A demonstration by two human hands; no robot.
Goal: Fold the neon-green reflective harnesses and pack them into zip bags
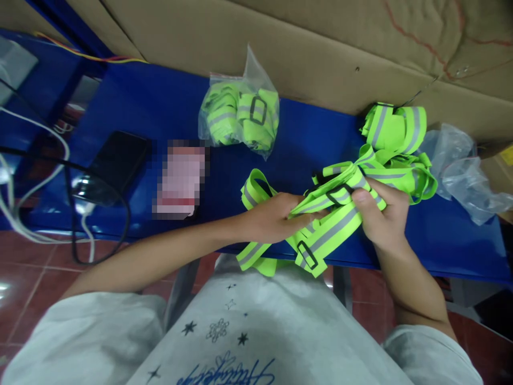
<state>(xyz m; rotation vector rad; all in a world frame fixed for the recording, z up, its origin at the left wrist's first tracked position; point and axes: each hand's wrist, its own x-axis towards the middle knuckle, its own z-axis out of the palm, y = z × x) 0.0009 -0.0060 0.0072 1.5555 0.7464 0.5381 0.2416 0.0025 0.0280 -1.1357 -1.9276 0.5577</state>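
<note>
Both of my hands are on a neon-yellow reflective strap (336,230) with a grey stripe and black plastic buckles, held over the front edge of the blue table. My right hand (382,214) is closed on a folded stretch of it, thumb on top beside a buckle. My left hand (276,216) is wrapped round the strap further left, its fingers partly hidden beneath the webbing. Loose ends of the strap hang past the table edge towards my shirt. Just behind my right hand lie more loose loops of yellow webbing (412,174).
A rolled yellow strap (395,127) sits at the back right, next to crumpled clear plastic bags (467,171). A clear bag of rolled straps (240,115) stands at the back. Left of it are a blurred-out phone-like item (182,179), a black device (120,160) and tangled cables (66,160).
</note>
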